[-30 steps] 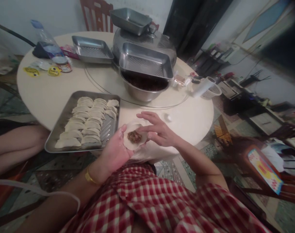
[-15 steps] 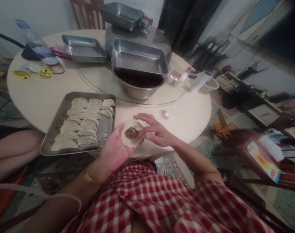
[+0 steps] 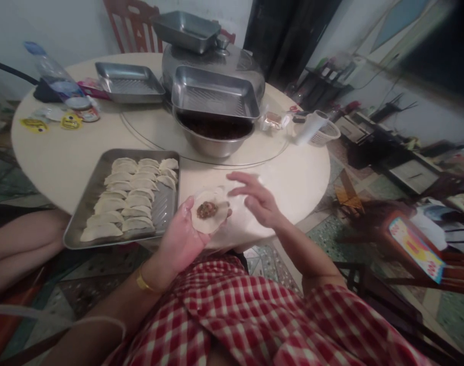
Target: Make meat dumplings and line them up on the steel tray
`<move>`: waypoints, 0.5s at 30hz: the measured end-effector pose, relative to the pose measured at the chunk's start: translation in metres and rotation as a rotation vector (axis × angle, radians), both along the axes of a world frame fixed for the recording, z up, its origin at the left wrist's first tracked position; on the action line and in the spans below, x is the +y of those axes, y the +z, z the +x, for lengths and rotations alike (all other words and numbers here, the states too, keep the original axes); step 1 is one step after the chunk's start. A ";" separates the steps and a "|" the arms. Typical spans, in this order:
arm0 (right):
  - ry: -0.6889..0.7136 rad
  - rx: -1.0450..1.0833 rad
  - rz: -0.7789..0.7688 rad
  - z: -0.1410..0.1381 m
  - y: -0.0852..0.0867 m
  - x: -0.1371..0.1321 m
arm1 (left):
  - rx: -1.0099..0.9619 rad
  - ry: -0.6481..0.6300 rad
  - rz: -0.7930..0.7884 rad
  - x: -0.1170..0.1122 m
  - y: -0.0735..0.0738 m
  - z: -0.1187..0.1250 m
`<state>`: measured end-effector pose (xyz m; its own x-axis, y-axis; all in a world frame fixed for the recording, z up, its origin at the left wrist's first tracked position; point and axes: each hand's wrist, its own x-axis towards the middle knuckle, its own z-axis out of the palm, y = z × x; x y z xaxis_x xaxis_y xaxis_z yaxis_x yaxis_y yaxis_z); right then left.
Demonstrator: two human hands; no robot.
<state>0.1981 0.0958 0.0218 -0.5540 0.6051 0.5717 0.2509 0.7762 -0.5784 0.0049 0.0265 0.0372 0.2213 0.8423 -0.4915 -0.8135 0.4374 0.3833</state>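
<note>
A round dumpling wrapper (image 3: 201,225) lies spread on my left hand (image 3: 181,236), held at its edge by the thumb. A small mound of chopped filling (image 3: 207,209) sits in the middle of the wrapper. My right hand (image 3: 260,201) is apart from it, to the right over the table, fingers spread and holding nothing. Left of my hands stands a metal tray (image 3: 167,203) with rows of folded dumplings (image 3: 136,211).
On the round table (image 3: 83,142), a steel bowl (image 3: 216,147) of dark filling is partly covered by a metal pan (image 3: 216,91). Behind is a big lidded pan (image 3: 251,66). A plastic bottle (image 3: 60,84) stands left, a white basket (image 3: 327,133) right. Someone's leg (image 3: 26,244) is beside the table.
My right hand has drawn away from the filling to the right, its fingers now off the wrapper. The left hand keeps the wrapper in nearly the same place.
</note>
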 end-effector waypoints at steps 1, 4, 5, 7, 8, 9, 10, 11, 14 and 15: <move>-0.149 0.005 0.043 0.011 -0.001 0.005 | 0.015 -0.007 0.003 -0.001 0.000 0.000; -0.641 -0.115 0.138 0.049 -0.011 0.029 | 0.040 -0.023 0.014 -0.003 -0.001 0.001; -0.746 -0.181 0.131 0.061 -0.017 0.038 | 0.036 -0.026 0.019 -0.003 -0.001 0.001; -0.868 -0.314 0.087 0.082 -0.030 0.055 | 0.013 -0.033 0.029 -0.003 -0.002 0.002; -0.897 -0.369 0.067 0.089 -0.037 0.062 | -0.003 -0.039 0.033 -0.003 -0.003 0.002; -0.910 -0.415 0.049 0.094 -0.043 0.068 | -0.018 -0.044 0.036 -0.003 -0.004 0.003; -0.913 -0.453 0.036 0.097 -0.048 0.073 | -0.028 -0.047 0.037 -0.003 -0.004 0.003; -0.910 -0.485 0.029 0.099 -0.053 0.077 | -0.034 -0.047 0.037 -0.003 -0.005 0.002; -0.892 -0.559 0.025 0.098 -0.063 0.084 | -0.032 -0.041 0.039 -0.005 -0.005 0.002; -0.883 -0.578 0.025 0.098 -0.065 0.086 | -0.026 -0.039 0.046 -0.005 -0.004 0.001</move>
<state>0.2960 0.1820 -0.0433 -0.1144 0.9181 0.3794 0.9650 0.1934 -0.1772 0.0060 0.0214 0.0331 0.2662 0.8545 -0.4460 -0.8063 0.4509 0.3827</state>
